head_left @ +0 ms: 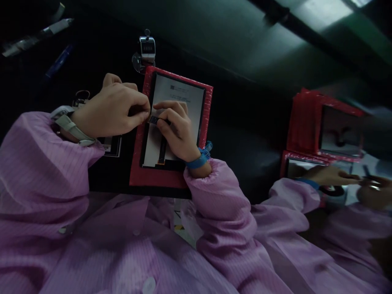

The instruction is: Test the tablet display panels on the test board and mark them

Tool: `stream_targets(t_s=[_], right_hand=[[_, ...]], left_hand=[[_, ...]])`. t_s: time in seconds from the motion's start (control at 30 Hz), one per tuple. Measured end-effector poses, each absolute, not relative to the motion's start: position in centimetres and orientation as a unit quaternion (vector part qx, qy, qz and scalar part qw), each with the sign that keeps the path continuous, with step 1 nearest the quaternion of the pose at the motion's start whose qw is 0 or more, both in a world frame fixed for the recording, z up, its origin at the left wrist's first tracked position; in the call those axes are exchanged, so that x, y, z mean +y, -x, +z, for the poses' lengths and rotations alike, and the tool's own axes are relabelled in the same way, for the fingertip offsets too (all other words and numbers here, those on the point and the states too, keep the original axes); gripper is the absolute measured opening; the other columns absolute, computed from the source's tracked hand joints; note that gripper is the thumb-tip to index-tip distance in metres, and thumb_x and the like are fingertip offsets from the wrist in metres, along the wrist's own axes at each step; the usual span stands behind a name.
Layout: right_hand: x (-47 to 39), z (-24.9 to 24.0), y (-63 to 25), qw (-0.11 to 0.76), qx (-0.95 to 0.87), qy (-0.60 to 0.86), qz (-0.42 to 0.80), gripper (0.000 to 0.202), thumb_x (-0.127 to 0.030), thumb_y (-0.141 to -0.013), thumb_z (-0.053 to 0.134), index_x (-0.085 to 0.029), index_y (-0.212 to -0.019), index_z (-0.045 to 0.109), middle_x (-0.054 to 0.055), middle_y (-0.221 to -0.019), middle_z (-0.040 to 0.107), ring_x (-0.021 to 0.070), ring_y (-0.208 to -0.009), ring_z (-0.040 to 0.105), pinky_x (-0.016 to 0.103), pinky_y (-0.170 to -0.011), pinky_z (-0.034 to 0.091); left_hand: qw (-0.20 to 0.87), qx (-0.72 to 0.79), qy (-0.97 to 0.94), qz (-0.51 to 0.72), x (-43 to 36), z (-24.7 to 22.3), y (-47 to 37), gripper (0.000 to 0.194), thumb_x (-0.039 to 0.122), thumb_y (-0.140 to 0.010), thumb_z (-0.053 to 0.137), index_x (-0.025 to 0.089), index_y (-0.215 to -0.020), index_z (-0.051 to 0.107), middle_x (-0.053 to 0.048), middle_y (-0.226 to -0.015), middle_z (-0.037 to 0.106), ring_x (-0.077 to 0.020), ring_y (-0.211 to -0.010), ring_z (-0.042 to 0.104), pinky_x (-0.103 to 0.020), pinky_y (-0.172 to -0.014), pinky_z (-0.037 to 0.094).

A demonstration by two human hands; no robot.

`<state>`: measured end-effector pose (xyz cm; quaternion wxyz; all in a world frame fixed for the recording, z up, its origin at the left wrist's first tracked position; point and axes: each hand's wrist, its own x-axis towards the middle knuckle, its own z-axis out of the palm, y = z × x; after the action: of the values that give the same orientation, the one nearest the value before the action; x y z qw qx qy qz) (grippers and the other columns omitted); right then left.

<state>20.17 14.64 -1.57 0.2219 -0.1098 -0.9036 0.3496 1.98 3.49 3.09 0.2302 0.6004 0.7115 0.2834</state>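
While the display panel (183,86) already lies on the red pad (153,178), work on its flex cable (162,151) looks unfinished: the right hand (177,128) pinches the cable's far end; the left hand's (113,108) fingertips meet just beside, their hold unclear.

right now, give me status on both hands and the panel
Left hand pinched, contents unclear; right hand pinching black flat ribbon cable. Rectangular white panel on red flat sheet. Silver metal tally counter beyond, clear of hands.

A black table (241,126) bears a red pad (162,178), tally counter (147,50), blue pen (59,61).
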Motion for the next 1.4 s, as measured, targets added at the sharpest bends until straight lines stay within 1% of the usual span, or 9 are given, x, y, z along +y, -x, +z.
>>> stream_targets(t_s=[0.17,0.27,0.47,0.67,0.77,0.93,1.23,1.33,1.4], right_hand=[[14.7,-1.7,-20.3,0.23,-0.91,0.102,0.329,0.021,-0.032,-0.103,0.044,-0.023,-0.086,0.053,0.006,-0.121,0.063,0.0235,-0.117,0.053,0.051,-0.108,0.044],[14.7,-1.7,-20.3,0.238,-0.91,0.101,0.324,0.019,-0.031,-0.102,0.045,-0.023,-0.086,0.053,0.007,-0.12,0.064,0.0236,-0.115,0.053,0.051,-0.107,0.045],[14.6,-1.7,-20.3,0.222,-0.909,0.1,0.337,0.02,-0.031,-0.102,0.044,-0.022,-0.088,0.055,0.007,-0.122,0.063,0.0244,-0.117,0.052,0.052,-0.109,0.042],[14.9,-1.7,-20.4,0.212,-0.906,0.094,0.354,0.02,-0.032,-0.102,0.047,-0.022,-0.088,0.056,0.007,-0.123,0.063,0.0238,-0.119,0.05,0.052,-0.11,0.041],[14.9,-1.7,-20.4,0.219,-0.908,0.077,0.348,0.02,-0.032,-0.103,0.048,-0.022,-0.089,0.057,0.007,-0.122,0.064,0.0231,-0.117,0.051,0.051,-0.109,0.041],[15.1,-1.8,-20.5,0.221,-0.909,0.069,0.346,0.02,-0.033,-0.104,0.047,-0.022,-0.092,0.059,0.007,-0.122,0.064,0.0225,-0.117,0.051,0.05,-0.109,0.041],[14.9,-2.1,-20.3,0.235,-0.898,0.074,0.364,0.025,-0.04,-0.105,0.048,-0.022,-0.091,0.06,0.007,-0.12,0.065,0.0212,-0.116,0.053,0.045,-0.106,0.043],[14.9,-2.0,-20.2,0.242,-0.879,0.091,0.401,0.034,-0.048,-0.106,0.043,-0.022,-0.098,0.062,0.006,-0.117,0.066,0.02,-0.115,0.056,0.043,-0.107,0.044],[15.0,-2.0,-20.3,0.248,-0.847,0.125,0.454,0.04,-0.053,-0.107,0.037,-0.022,-0.109,0.062,0.007,-0.117,0.066,0.0191,-0.115,0.058,0.04,-0.106,0.045]], left_hand=[[0.231,0.704,-0.613,0.275,3.4,2.9,-1.8,0.028,0.041,-0.083,0.054,0.019,-0.073,0.068,0.006,-0.073,0.057,-0.0237,-0.103,0.066,-0.064,-0.115,0.02],[0.231,0.707,-0.616,0.258,3.5,2.9,-1.9,0.028,0.039,-0.084,0.052,0.017,-0.076,0.067,0.007,-0.074,0.055,-0.0221,-0.102,0.064,-0.063,-0.115,0.018],[0.189,0.704,-0.639,0.245,3.5,2.8,-2.2,0.021,0.034,-0.085,0.058,0.019,-0.073,0.067,0.002,-0.076,0.061,-0.0204,-0.088,0.063,-0.059,-0.112,0.027],[0.207,0.697,-0.633,0.266,3.5,2.6,-2.2,0.017,0.034,-0.083,0.067,0.023,-0.07,0.066,0.002,-0.073,0.062,-0.0233,-0.088,0.064,-0.061,-0.117,0.025],[0.225,0.691,-0.62,0.297,3.6,2.5,-2.0,0.017,0.034,-0.081,0.071,0.025,-0.067,0.067,0.002,-0.071,0.063,-0.0248,-0.091,0.065,-0.057,-0.119,0.025],[0.212,0.685,-0.639,0.277,3.6,2.5,-1.7,0.018,0.036,-0.086,0.069,0.023,-0.074,0.074,0.002,-0.075,0.07,-0.0185,-0.087,0.062,-0.055,-0.118,0.022],[0.208,0.686,-0.629,0.301,4.2,1.6,-2.0,0.016,0.03,-0.084,0.07,0.025,-0.07,0.07,0.0,-0.074,0.068,-0.0256,-0.096,0.067,-0.055,-0.118,0.029],[0.187,0.7,-0.613,0.316,3.5,2.6,-1.9,0.018,0.04,-0.089,0.069,0.022,-0.087,0.074,-0.001,-0.093,0.071,-0.0259,-0.112,0.064,-0.053,-0.118,0.031],[0.113,0.735,-0.562,0.361,1.5,3.4,-2.4,0.03,0.045,-0.096,0.062,0.019,-0.105,0.073,-0.004,-0.108,0.071,-0.0241,-0.113,0.062,-0.048,-0.112,0.039]])
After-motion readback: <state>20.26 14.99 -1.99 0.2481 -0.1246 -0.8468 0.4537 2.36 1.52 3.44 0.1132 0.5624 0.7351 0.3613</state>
